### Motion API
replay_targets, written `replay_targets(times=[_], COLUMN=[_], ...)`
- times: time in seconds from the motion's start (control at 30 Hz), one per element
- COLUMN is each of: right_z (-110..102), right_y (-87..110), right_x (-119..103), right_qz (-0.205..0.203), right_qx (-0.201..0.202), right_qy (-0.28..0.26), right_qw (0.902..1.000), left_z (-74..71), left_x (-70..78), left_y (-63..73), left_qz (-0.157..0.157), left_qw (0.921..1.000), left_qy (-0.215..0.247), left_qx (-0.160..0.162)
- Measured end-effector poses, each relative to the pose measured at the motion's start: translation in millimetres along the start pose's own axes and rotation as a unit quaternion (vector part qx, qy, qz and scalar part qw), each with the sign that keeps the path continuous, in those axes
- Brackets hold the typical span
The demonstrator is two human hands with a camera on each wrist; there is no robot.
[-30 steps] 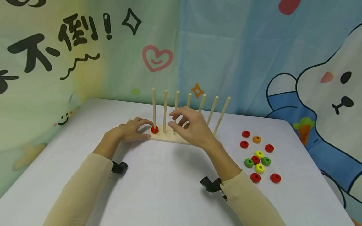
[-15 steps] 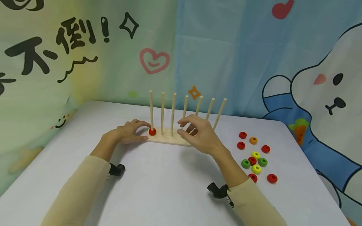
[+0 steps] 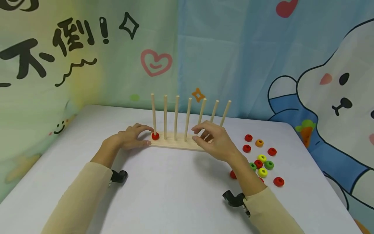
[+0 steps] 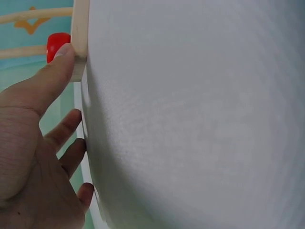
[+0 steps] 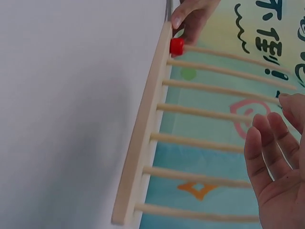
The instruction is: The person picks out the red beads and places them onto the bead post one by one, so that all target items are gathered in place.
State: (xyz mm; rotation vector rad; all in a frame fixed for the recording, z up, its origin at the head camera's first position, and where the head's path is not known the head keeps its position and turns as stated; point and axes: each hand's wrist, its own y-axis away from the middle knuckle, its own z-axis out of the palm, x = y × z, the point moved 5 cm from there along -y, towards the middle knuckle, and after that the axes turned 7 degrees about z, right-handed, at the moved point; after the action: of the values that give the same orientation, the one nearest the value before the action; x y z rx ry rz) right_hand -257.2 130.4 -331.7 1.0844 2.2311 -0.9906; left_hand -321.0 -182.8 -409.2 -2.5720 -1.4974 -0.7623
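Note:
A wooden peg board (image 3: 175,144) carries several upright dowels, with one red bead (image 3: 155,136) threaded at the foot of the leftmost peg. My left hand (image 3: 132,136) holds the board's left end, thumb at the front corner and index finger at the back corner. In the left wrist view the thumb presses the board beside the red bead, and the other fingers are spread apart. Over the right half of the board, my right hand (image 3: 216,139) hovers with loosely bent fingers and nothing between them. It hides the bases of the right-hand pegs in the head view.
Loose red, green, yellow and orange beads lie to the right on the white table (image 3: 175,195), among them a green bead (image 3: 269,165) and an orange bead (image 3: 259,143). My right forearm partly covers some. A printed cloth backdrop (image 3: 228,58) hangs behind the table.
My right hand has moved right along the row of pegs, uncovering the middle ones. My left hand stays at the board's end. The head view has shifted slightly.

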Motion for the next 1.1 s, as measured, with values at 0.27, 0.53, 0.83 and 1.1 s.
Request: replay_targets(times=[0.27, 0.53, 0.83, 1.1], right_z=[-16.7, -22.6, -30.5, -43.2], right_y=[13.0, 24.3, 41.5, 55.0], right_x=[9.3, 18.6, 28.8, 39.4], right_qz=[0.014, 0.026, 0.067, 0.065], right_qx=[0.009, 0.004, -0.003, 0.009], right_qy=[0.018, 0.038, 0.065, 0.084], right_qw=[0.9997, 0.9989, 0.9957, 0.9944], left_z=[0.2, 1.2, 2.4, 1.7], left_x=[1.5, -1.7, -2.5, -1.9], left_y=[-2.8, -3.2, -4.3, -3.9], left_qz=[-0.001, -0.011, -0.013, -0.019], left_qw=[1.0000, 0.9999, 0.9999, 0.9998], left_qy=[0.000, -0.001, 0.000, -0.001], left_qx=[0.001, -0.001, -0.003, -0.007])
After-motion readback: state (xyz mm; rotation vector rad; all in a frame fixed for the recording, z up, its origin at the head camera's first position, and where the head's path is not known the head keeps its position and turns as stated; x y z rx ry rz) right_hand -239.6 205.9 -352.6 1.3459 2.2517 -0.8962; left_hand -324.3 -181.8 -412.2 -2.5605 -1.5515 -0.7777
